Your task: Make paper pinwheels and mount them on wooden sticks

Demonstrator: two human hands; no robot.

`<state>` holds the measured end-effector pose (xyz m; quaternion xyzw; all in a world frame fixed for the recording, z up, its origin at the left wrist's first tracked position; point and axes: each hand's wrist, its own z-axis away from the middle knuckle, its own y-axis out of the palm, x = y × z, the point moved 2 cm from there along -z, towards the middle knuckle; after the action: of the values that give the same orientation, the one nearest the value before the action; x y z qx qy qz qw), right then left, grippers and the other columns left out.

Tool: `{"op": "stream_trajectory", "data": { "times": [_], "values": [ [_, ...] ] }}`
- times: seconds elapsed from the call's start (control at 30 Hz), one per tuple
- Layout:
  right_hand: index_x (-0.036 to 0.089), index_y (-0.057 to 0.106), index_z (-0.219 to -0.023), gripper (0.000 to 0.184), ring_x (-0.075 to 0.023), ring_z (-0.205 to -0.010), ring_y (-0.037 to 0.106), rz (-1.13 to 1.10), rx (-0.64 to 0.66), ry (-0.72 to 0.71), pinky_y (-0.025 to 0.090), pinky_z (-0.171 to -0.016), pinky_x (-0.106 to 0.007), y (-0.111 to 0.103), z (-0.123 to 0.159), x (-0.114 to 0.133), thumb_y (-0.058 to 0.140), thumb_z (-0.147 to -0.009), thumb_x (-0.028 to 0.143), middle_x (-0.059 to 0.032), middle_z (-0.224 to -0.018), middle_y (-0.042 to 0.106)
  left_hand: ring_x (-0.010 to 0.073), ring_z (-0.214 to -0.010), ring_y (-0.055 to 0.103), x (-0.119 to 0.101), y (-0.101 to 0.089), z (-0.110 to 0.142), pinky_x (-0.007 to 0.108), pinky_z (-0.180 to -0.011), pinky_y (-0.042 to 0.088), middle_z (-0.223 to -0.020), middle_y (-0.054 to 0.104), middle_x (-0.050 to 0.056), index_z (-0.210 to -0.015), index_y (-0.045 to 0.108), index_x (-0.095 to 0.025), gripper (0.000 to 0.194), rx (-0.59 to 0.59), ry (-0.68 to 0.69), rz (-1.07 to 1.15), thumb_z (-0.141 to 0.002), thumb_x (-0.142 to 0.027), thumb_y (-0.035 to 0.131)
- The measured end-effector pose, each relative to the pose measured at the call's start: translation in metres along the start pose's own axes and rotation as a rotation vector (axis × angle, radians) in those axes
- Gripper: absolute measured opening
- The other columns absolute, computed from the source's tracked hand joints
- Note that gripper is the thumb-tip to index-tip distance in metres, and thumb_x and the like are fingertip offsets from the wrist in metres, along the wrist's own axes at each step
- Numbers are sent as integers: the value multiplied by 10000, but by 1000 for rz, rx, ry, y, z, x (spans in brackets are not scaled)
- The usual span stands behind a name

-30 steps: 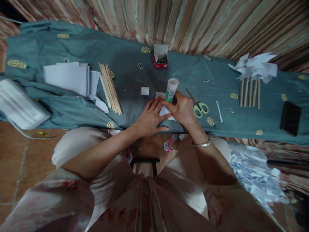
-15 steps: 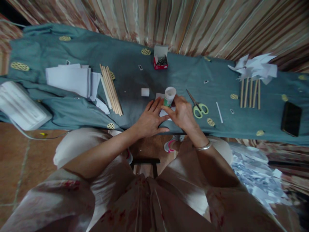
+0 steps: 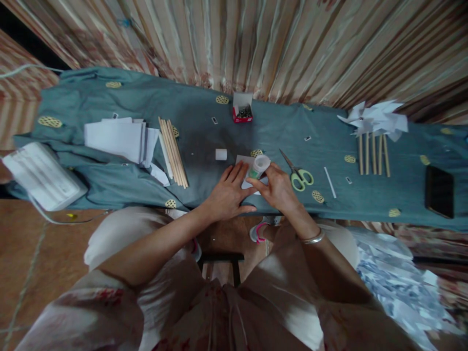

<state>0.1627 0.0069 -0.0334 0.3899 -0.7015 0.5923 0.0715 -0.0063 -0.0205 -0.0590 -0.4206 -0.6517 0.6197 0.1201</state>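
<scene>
My right hand (image 3: pixel 280 187) is wrapped round a white and green glue stick (image 3: pixel 259 166), tilted with its lower end against a small piece of white paper (image 3: pixel 244 160). Flat on that paper lies my left hand (image 3: pixel 229 191), fingers stretched out, holding nothing. The white cap (image 3: pixel 221 154) stands apart on the cloth, up and left of the hands. Just right of my right hand rest scissors (image 3: pixel 300 176) with green handles, their blades partly spread. Part of the paper is hidden under both hands.
A red box of metal pins (image 3: pixel 243 113) stands open at the back. Leftward lie wooden sticks (image 3: pixel 173 153), stacked paper (image 3: pixel 113 141) and a white power strip (image 3: pixel 46 178). Rightward are paper pinwheels (image 3: pixel 378 119), a paper strip (image 3: pixel 329 182) and a phone (image 3: pixel 439 191). Paper scraps (image 3: pixel 398 278) fill a bag below.
The glue stick has tipped further to the right in my right hand. The whole view has shifted, so the table sits lower in it. My left hand stays on the paper.
</scene>
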Motion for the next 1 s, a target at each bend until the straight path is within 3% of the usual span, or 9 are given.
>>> {"op": "stream_trajectory", "data": {
  "times": [0.33, 0.43, 0.7, 0.83, 1.0],
  "values": [
    [192, 653, -978, 278, -272, -907, 645, -62, 17, 11, 544, -802, -422, -5, 9, -9, 605, -903, 455, -99, -916, 690, 448, -1470, 230, 1, 1, 0, 663, -1130, 252, -1605, 287, 177, -1353, 582, -259, 705, 0, -1, 19, -858, -741, 443],
    [188, 670, -998, 293, -269, -899, 661, -152, -16, 124, 546, -825, -433, -6, 10, -15, 660, -860, 446, -99, -937, 709, 439, -1475, 221, 1, 2, 0, 664, -1128, 250, -1616, 271, 162, -1382, 556, -284, 696, 2, -4, 22, -862, -735, 450],
    [237, 678, -926, 412, -202, -789, 673, -702, -192, 460, 560, -800, -386, -10, 7, -41, 795, -683, 548, -27, -853, 716, 450, -1470, 224, 1, 2, -1, 655, -1128, 252, -1621, 249, 153, -1381, 558, -309, 659, 1, -9, 22, -861, -708, 491],
    [236, 666, -855, 392, -189, -749, 662, -684, -232, 474, 562, -793, -382, -12, 7, -39, 789, -686, 568, -12, -807, 708, 441, -1476, 216, 1, 2, -1, 657, -1130, 249, -1628, 235, 148, -1392, 543, -313, 652, 2, -10, 26, -869, -698, 490],
    [221, 645, -855, 399, -201, -755, 663, -491, -163, 385, 556, -766, -383, -11, 7, -25, 753, -725, 582, -38, -829, 716, 444, -1493, 157, 2, 2, 0, 659, -1134, 242, -1636, 208, 139, -1403, 530, -319, 659, 7, -12, 40, -870, -704, 479]
  ]
}}
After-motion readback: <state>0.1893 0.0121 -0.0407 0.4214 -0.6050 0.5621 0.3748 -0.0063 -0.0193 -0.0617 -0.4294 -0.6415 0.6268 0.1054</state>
